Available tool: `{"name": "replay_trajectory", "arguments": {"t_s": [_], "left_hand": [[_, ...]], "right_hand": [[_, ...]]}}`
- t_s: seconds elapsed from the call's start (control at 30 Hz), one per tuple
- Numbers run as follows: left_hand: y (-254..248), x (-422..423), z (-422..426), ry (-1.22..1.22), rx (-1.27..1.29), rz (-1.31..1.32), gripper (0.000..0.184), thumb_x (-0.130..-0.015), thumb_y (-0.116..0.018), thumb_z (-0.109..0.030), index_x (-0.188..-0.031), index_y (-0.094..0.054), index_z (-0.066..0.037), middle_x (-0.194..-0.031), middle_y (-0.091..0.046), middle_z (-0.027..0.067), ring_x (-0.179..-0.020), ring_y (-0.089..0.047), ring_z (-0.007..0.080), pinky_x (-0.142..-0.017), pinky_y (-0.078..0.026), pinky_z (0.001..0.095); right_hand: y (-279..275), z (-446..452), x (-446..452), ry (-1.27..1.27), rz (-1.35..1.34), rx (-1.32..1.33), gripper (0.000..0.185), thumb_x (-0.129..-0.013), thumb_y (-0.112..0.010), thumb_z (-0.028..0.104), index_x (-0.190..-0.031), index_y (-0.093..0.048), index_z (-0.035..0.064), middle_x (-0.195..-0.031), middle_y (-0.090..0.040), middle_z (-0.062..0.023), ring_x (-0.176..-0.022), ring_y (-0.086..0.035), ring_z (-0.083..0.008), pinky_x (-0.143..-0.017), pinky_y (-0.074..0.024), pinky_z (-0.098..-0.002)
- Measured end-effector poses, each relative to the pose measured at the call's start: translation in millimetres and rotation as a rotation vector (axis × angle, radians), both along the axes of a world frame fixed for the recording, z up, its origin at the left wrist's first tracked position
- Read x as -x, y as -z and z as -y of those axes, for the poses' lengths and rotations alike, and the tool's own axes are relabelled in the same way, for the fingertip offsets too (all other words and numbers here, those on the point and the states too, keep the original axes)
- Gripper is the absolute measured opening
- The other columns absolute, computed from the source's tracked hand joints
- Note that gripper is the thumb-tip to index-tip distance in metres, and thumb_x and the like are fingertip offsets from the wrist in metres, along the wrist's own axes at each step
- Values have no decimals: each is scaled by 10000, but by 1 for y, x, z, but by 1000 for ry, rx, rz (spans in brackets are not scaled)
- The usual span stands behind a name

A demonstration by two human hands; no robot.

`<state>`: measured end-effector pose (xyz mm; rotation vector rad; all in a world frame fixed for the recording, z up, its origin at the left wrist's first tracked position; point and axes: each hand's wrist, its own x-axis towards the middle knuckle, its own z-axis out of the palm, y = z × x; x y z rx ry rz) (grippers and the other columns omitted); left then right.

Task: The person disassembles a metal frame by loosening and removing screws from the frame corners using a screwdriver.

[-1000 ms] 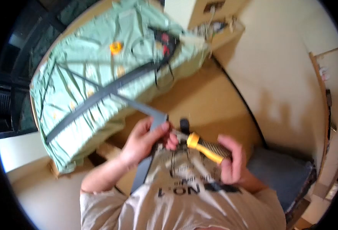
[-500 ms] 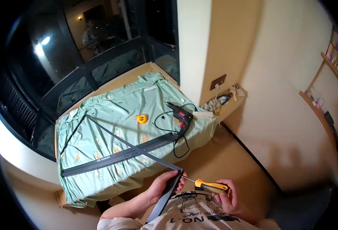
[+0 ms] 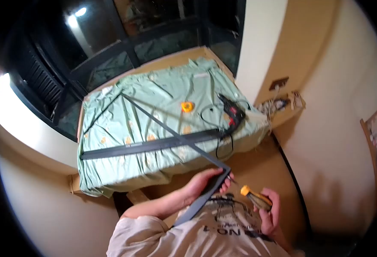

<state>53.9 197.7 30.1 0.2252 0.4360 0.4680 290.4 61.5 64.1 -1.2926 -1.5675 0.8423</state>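
My left hand (image 3: 205, 184) is closed round the corner of a dark grey metal frame (image 3: 193, 209), near my shirt. One bar of the frame runs from that corner up over the green cloth. In my right hand (image 3: 270, 210) is a yellow and black screwdriver (image 3: 257, 199), gripped by its handle. Its shaft points toward the frame corner and is blurred, so I cannot tell whether the tip touches the frame. Beyond my hands, a long grey metal bar (image 3: 150, 145) lies on the cloth under the frame's bar.
The green cloth (image 3: 154, 92) covers a window ledge. On it are an orange tape measure (image 3: 187, 106) and a black and red power drill (image 3: 233, 113) with a cable. A small shelf (image 3: 289, 112) with cords stands at the right, below a wall socket (image 3: 278, 83).
The view has swung, shifting the ledge up and right since half a second ago. The screwdriver now tilts more steeply, its handle lower at the right. Both hands keep their holds.
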Motion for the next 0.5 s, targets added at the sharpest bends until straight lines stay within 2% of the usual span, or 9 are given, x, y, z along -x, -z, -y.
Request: {"name": "replay_trajectory", "arguments": {"t_s": [0.03, 0.1, 0.17, 0.23, 0.3, 0.4, 0.43, 0.47, 0.5], "left_hand": [[0, 0, -1, -8, 10, -31, 413, -1028, -383, -312, -1152, -551, 44, -877, -633, 79, -744, -618, 154, -695, -516, 250], [-13, -1, -3, -30, -18, -116, 400, -1020, -388, -308, -1110, -563, 40, -833, -642, 81, -700, -627, 163, -655, -521, 251], [-19, -4, 0, -24, -28, -174, 403, -1005, -401, -326, -1088, -565, 32, -818, -645, 79, -671, -620, 164, -617, -500, 239], [-12, -4, 2, -57, 7, -146, 411, -993, -419, -330, -1103, -549, 45, -844, -642, 112, -681, -610, 192, -629, -497, 257], [-14, -5, 2, -61, 24, -166, 415, -994, -416, -317, -1119, -536, 60, -854, -637, 131, -697, -608, 207, -652, -498, 261], [-10, -1, 1, -37, 18, -111, 439, -1008, -380, -324, -1143, -529, 67, -878, -637, 130, -739, -607, 199, -728, -498, 273], [-9, 0, 0, -18, -9, -101, 455, -1021, -346, -337, -1155, -535, 54, -899, -642, 118, -758, -604, 174, -758, -494, 268], [-8, 0, -1, -20, -2, -116, 458, -1022, -343, -341, -1154, -536, 52, -900, -641, 117, -757, -600, 170, -753, -491, 265], [-8, 0, -2, -17, -15, -97, 459, -1022, -344, -344, -1153, -537, 51, -896, -643, 116, -751, -602, 171, -751, -492, 266]], "right_hand": [[2, 0, 5, 8, -250, 4, 400, -1007, -390, 181, -1332, -359, -50, -1145, -500, -179, -735, -535, -155, -640, -463, -273], [11, 1, 12, 152, -498, 31, 413, -983, -456, 168, -1313, -359, -61, -1164, -486, -188, -729, -537, -182, -650, -470, -309], [-10, -1, 13, 235, -392, 120, 409, -920, -532, 52, -1298, -410, -43, -1123, -540, -168, -861, -547, -176, -791, -468, -299], [-1, -12, 1, 86, -146, -126, 386, -887, -554, -10, -1256, -444, -41, -1168, -516, -189, -920, -543, -183, -833, -459, -286], [-7, -16, 5, 93, -169, -99, 363, -877, -562, 11, -1222, -464, -49, -1196, -499, -196, -987, -527, -187, -873, -447, -283], [-1, -20, 10, 130, -515, -105, 364, -937, -504, 147, -1225, -456, -69, -1182, -493, -191, -993, -524, -181, -860, -450, -279], [-2, -15, 7, 137, -515, -91, 364, -937, -504, 147, -1225, -456, -69, -1182, -493, -191, -993, -524, -181, -860, -450, -279], [-6, -6, 1, 155, -454, 122, 377, -942, -486, 159, -1236, -444, -73, -1193, -486, -199, -988, -523, -188, -863, -451, -294], [-10, -4, -4, 130, -324, 186, 399, -949, -474, 174, -1257, -425, -76, -1172, -503, -199, -932, -534, -182, -830, -462, -298]]}}
